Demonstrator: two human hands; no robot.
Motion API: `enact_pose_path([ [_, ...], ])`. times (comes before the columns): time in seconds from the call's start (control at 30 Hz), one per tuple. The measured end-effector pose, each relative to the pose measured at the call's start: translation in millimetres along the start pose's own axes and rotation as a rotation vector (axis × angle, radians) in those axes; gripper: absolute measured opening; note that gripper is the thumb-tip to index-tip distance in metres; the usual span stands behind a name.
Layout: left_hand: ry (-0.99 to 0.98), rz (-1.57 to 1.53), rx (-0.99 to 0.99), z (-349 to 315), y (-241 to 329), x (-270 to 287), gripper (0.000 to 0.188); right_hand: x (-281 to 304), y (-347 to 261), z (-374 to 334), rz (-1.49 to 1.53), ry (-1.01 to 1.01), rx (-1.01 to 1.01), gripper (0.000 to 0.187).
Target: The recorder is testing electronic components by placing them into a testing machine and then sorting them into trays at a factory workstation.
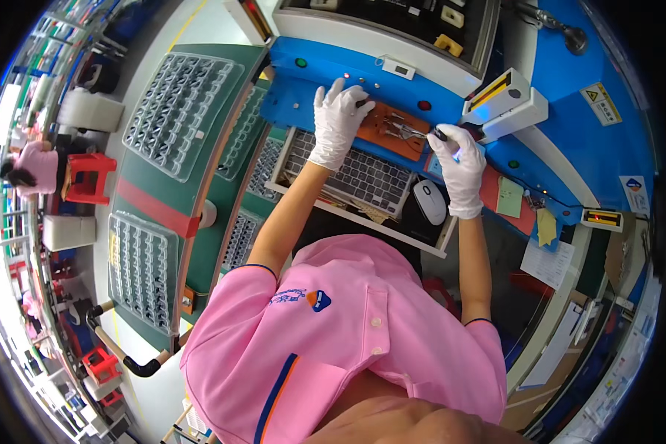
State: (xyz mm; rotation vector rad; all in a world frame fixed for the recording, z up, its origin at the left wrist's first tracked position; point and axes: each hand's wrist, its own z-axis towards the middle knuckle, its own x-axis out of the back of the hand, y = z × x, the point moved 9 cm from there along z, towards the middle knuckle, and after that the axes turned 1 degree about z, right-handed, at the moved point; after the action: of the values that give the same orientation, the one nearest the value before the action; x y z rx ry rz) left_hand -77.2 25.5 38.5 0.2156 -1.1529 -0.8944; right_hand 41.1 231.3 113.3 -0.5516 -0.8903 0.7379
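Both of my hands wear white gloves. My left hand [337,122] is at the left end of a brown-orange tray [370,133] on the blue machine front. Its thumb and forefinger close on a small dark part [362,103], while the other fingers point up and away. Several metal tools [403,127], perhaps tweezers, lie on the tray. To the right of it, my right hand [460,166] is closed in a pinch on another small dark part [440,135]. The exact kind of either part is too small to make out.
Below the tray, an open drawer holds a black keyboard [370,177] and a white mouse [430,202]. Clear trays of small parts [181,111] stand on green shelves at left. White light units [507,107] jut out at right, near sticky notes [509,198].
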Motion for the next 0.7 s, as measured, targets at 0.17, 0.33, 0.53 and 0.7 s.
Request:
enact_pose_path([
  [0.17, 0.229, 0.139, -0.154, -9, 3, 3, 0.026, 11, 37, -25, 0.137, 0.154, -0.136, 0.022],
  [0.33, 0.251, 0.151, -0.200, -8, 8, 2, 0.026, -10, 70, -27, 0.295, 0.197, -0.243, 0.021],
  [0.53, 0.200, 0.058, -0.249, -2, -1, 2, 0.026, -21, 71, -23, 0.309, 0.172, -0.280, 0.021],
  [0.7, 0.208, 0.123, -0.152, -3, 9, 5, 0.026, -41, 42, 3, 0.391, 0.177, -0.232, 0.029],
])
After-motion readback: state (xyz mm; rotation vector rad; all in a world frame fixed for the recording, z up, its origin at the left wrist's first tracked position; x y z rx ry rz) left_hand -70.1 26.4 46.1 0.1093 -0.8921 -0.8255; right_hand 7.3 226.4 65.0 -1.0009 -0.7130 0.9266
